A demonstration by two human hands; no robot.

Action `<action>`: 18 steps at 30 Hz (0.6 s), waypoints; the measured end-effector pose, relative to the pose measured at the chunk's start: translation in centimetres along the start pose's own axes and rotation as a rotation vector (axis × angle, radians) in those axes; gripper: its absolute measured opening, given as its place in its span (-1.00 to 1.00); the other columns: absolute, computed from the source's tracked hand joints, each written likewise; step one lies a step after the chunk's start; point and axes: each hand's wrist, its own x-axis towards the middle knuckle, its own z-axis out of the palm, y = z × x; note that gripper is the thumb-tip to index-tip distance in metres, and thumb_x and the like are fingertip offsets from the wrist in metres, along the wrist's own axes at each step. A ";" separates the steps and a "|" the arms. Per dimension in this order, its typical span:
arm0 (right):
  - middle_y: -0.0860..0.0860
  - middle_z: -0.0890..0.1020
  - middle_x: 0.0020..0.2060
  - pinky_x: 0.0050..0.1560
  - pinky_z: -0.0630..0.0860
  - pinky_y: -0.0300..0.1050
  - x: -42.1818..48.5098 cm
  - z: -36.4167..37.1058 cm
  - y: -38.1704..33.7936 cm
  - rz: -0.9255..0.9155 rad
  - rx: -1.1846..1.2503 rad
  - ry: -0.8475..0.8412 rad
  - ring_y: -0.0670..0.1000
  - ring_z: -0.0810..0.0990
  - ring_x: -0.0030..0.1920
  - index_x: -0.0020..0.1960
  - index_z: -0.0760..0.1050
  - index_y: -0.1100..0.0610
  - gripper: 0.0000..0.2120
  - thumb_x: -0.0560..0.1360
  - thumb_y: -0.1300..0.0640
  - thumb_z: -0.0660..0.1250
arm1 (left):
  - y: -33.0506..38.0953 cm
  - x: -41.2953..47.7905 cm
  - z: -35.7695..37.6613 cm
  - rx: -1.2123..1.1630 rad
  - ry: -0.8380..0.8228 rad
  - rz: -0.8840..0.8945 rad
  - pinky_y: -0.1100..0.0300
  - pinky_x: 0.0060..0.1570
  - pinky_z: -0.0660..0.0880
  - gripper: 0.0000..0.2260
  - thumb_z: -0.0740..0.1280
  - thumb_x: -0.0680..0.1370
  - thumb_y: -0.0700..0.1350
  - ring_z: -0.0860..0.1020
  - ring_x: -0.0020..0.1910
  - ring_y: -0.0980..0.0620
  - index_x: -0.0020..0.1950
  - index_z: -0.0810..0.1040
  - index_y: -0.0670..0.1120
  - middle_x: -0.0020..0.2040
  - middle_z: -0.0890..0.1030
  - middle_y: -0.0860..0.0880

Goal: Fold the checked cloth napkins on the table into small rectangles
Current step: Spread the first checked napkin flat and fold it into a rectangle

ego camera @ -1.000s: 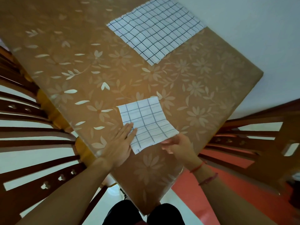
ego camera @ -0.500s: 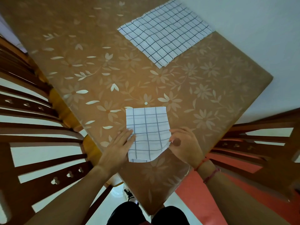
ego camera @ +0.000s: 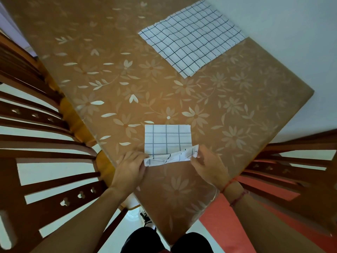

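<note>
A small, partly folded white napkin with a dark check [ego camera: 167, 139] lies near the front corner of the table [ego camera: 113, 52]. Its near edge is lifted off the table and curled over. My left hand [ego camera: 130, 167] pinches the near left corner of that edge. My right hand [ego camera: 207, 165] pinches the near right corner. A larger checked napkin [ego camera: 191, 37] lies spread flat at the far right of the table, reaching the table's edge.
The table has a brown cover with a pale flower pattern. Wooden chair backs [ego camera: 42, 143] stand close on the left, and another chair [ego camera: 291, 161] on the right. The floor below is red and white.
The napkin has been turned square to me. Both hands went from resting flat beside it to pinching its near corners, and the near edge has come up off the table.
</note>
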 end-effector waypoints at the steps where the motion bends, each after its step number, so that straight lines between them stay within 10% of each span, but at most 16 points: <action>1: -0.24 0.55 -0.27 -0.26 0.40 -0.37 0.2 0.1 0.1 -0.003 0.009 -0.004 -0.18 0.54 -0.24 -0.08 0.46 -0.04 -0.88 0.47 0.15 0.35 | 0.2 0.3 0.0 -0.018 0.009 -0.042 0.10 0.20 0.24 -0.76 0.19 0.57 -0.07 0.47 0.17 0.02 0.09 0.62 -0.04 0.06 0.64 0.03; 13: -0.08 0.50 -0.40 -0.31 0.37 -0.13 5.6 1.0 -0.3 0.173 -0.068 0.057 -0.01 0.49 -0.33 -0.29 0.32 -0.05 -0.74 0.50 0.05 0.35 | -0.4 4.6 0.1 -0.130 0.063 -0.242 0.02 0.09 0.32 -0.74 0.20 0.56 0.04 0.53 -0.07 0.02 0.21 0.49 0.03 -0.04 0.62 0.07; 18: -0.04 0.60 -0.24 -0.22 0.50 -0.07 6.1 1.2 -0.7 0.224 -0.087 0.054 0.05 0.58 -0.20 0.05 0.48 0.06 -0.84 0.51 0.03 0.33 | -1.1 4.8 -0.4 0.033 0.076 -0.105 0.03 -0.01 0.38 -0.65 0.21 0.55 0.01 0.47 0.04 -0.08 0.30 0.45 -0.08 0.13 0.57 -0.06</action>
